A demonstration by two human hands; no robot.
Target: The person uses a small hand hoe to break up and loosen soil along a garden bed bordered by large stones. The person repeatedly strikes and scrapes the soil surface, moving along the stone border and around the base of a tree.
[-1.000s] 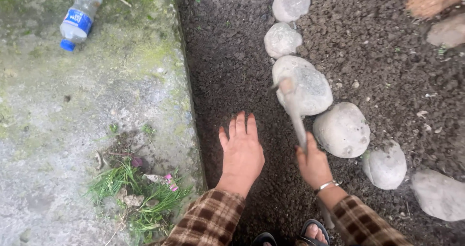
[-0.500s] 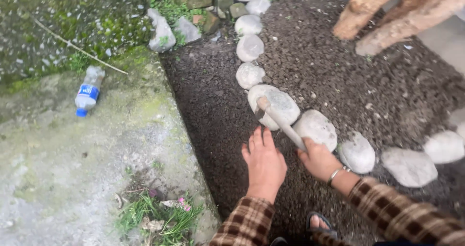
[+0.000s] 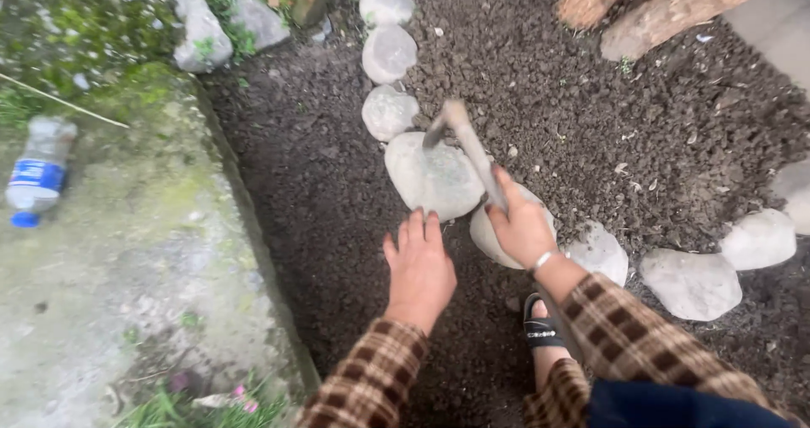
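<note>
Looking down from the head camera, a person crouches over a bed of dark soil (image 3: 337, 192) edged by a curving row of pale rounded stones. The largest flat stone (image 3: 430, 179) serves as the landmark here.

The right hand (image 3: 523, 226), just right of that stone, is clenched around the handle of a small digging tool (image 3: 472, 150); the handle slants up and away over the stone's right edge, and its blurred head hangs just above the stone's far side. The left hand (image 3: 419, 272) lies just nearer than the stone, fingers loose and spread, palm flat on the soil, grasping nothing. Both sleeves are brown plaid. A foot in a black sandal (image 3: 540, 331) rests nearer and to the right of the stone.

To work this well, a fair judgement is that the tool's head should land on soil well apart from the flat hand, and the strokes should stay short so the stones are not knocked out of line.

Far left of the stone, on mossy concrete (image 3: 126, 251), a clear plastic bottle (image 3: 38, 171) lies on its side, with a blue band label and a blue cap.
</note>
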